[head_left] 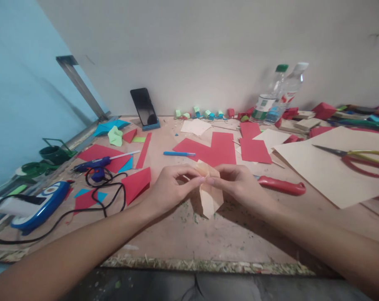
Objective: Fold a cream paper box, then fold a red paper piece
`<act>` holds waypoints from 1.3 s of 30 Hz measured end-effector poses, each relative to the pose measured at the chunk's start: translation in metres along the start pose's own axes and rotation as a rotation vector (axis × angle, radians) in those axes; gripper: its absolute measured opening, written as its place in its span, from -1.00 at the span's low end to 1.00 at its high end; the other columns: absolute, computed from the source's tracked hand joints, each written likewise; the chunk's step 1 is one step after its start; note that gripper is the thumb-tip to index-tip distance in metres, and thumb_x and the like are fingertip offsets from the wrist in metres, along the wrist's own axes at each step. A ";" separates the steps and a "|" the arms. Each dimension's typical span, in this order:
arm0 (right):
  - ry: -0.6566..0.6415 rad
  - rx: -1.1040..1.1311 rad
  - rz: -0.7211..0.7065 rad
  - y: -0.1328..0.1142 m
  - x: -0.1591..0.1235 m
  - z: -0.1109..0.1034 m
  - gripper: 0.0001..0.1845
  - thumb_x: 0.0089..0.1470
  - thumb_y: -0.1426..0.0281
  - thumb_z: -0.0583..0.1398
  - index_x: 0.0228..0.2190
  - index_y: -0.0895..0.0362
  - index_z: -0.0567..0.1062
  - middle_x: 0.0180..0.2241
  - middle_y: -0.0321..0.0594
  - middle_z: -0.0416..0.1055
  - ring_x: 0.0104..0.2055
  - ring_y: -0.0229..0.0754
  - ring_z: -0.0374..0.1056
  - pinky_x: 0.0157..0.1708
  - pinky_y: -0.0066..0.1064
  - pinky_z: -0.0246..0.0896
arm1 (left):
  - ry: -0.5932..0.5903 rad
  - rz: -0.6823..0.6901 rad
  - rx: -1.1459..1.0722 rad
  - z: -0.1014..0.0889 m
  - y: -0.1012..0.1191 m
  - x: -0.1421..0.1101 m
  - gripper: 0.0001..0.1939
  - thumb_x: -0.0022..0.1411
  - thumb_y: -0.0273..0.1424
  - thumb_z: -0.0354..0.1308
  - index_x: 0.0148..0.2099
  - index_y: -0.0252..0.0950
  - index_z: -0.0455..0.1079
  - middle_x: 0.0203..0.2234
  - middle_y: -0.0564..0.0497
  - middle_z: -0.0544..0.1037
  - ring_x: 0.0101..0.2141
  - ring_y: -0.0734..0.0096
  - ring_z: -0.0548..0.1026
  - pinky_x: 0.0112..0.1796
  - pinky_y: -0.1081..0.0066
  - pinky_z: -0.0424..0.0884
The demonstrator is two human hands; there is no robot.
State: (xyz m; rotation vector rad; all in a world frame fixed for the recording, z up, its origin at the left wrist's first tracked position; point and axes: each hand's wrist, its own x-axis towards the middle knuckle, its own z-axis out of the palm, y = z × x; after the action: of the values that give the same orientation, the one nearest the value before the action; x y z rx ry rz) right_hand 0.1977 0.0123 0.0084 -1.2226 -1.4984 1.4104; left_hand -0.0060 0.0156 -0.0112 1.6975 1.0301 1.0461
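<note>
Both my hands hold a small folded piece of cream paper (212, 198) above the middle of the table. My left hand (176, 182) pinches it from the left, thumb and fingers closed on its upper part. From the right, my right hand (236, 182) pinches the same spot, and the two thumb tips nearly meet. The paper's lower part hangs down in creased flaps; the fingers behind it are partly hidden. Behind the hands lie a blue pen (179, 154) and red paper pieces (223, 148). A red-handled knife (281, 185) lies beside my right hand, its blade mostly hidden.
Scissors (361, 159) rest on a large cream sheet (321, 184) at right. A blue glue gun (93, 164) with a looping black cord lies at left, near a blue case (41, 209). A phone (143, 106) stands at the back; two bottles (264, 104) stand back right.
</note>
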 end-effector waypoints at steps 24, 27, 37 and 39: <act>-0.025 0.174 0.069 0.010 0.001 -0.001 -0.57 -0.13 0.10 0.52 -0.36 0.19 0.66 -0.39 -0.18 0.60 -0.38 -0.18 0.45 -0.37 -0.36 0.26 | -0.028 -0.130 -0.281 0.001 -0.004 0.002 -0.75 0.24 -0.22 0.39 -0.20 -0.29 0.49 -0.32 0.01 0.59 -0.32 0.40 0.55 -0.30 0.43 0.49; 0.008 0.184 0.063 0.008 0.000 -0.001 -0.62 -0.10 0.14 0.50 -0.37 0.17 0.63 -0.42 -0.21 0.59 -0.42 -0.20 0.44 -0.42 -0.39 0.26 | -0.094 -0.072 -0.259 -0.001 -0.004 0.002 -0.74 0.28 -0.22 0.35 -0.14 -0.31 0.53 -0.27 -0.02 0.59 -0.27 0.39 0.55 -0.25 0.43 0.49; -0.003 -0.168 -0.098 0.009 0.000 0.001 -0.83 0.09 0.31 0.33 -0.31 0.16 0.66 -0.31 -0.17 0.63 -0.29 -0.12 0.46 -0.32 -0.35 0.30 | -0.081 -0.024 0.083 0.001 0.004 -0.002 -0.87 0.32 -0.35 0.26 -0.24 -0.31 0.55 -0.35 -0.01 0.64 -0.33 0.39 0.57 -0.28 0.41 0.48; -0.009 -0.214 -0.079 0.010 0.000 0.001 -0.83 0.11 0.31 0.31 -0.40 0.17 0.62 -0.42 -0.23 0.55 -0.38 -0.18 0.37 -0.40 -0.38 0.22 | -0.076 -0.017 0.106 0.002 0.002 -0.004 -0.87 0.33 -0.36 0.25 -0.26 -0.31 0.55 -0.34 -0.01 0.65 -0.33 0.39 0.57 -0.27 0.41 0.49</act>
State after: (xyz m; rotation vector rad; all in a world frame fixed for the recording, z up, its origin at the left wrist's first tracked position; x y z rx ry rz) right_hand 0.1983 0.0113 -0.0013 -1.2704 -1.7195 1.2296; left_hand -0.0050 0.0113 -0.0104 1.7969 1.0651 0.9229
